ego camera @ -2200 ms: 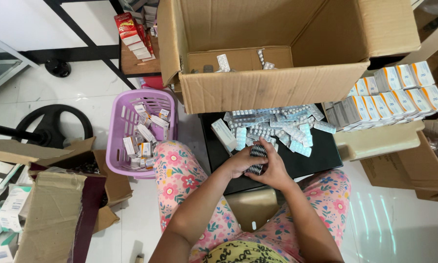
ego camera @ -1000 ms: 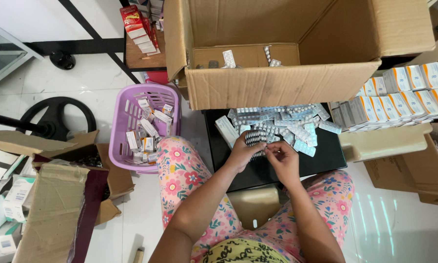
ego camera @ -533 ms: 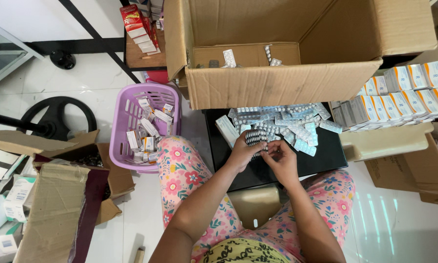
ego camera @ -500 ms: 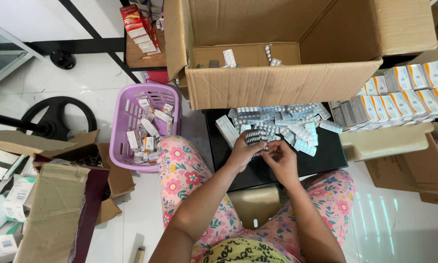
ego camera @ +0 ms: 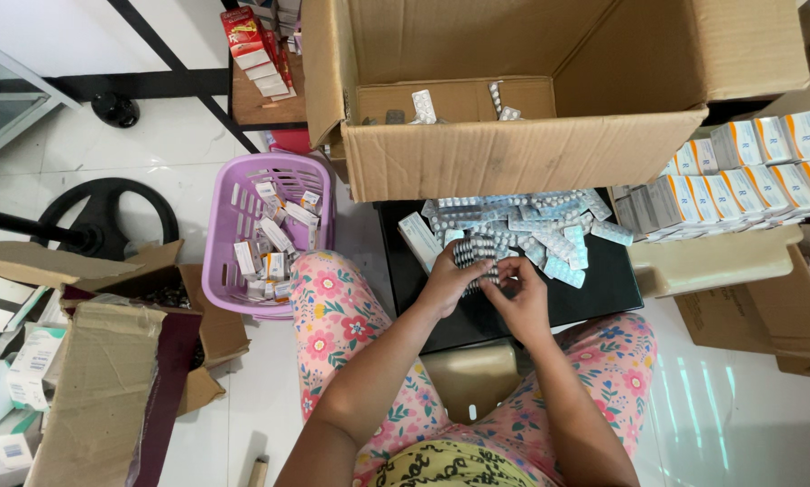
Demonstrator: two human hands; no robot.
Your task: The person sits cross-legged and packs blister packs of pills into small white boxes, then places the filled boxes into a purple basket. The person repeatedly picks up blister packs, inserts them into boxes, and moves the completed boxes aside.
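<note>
I sit on the floor in floral trousers, both hands together over a black board (ego camera: 594, 289). My left hand (ego camera: 448, 281) grips a stack of silver blister packs (ego camera: 473, 254) from the left. My right hand (ego camera: 518, 296) touches the same stack from the right, fingers curled on its edge. Just beyond the hands lies a loose pile of blister packs (ego camera: 535, 227) on the board. A large open cardboard box (ego camera: 522, 153) stands behind the pile, with a few blister strips inside.
A purple plastic basket (ego camera: 224, 271) with small cartons stands to the left of my knee. Rows of white and orange medicine boxes (ego camera: 738, 176) sit at the right on cardboard. Flattened cardboard and cartons (ego camera: 89, 379) lie at the left; a black round stand base (ego camera: 107, 221) is behind them.
My hands have lifted slightly from the board's near edge toward the pile, still working the stack of blister packs. The view shifted a little; nothing else moved.
</note>
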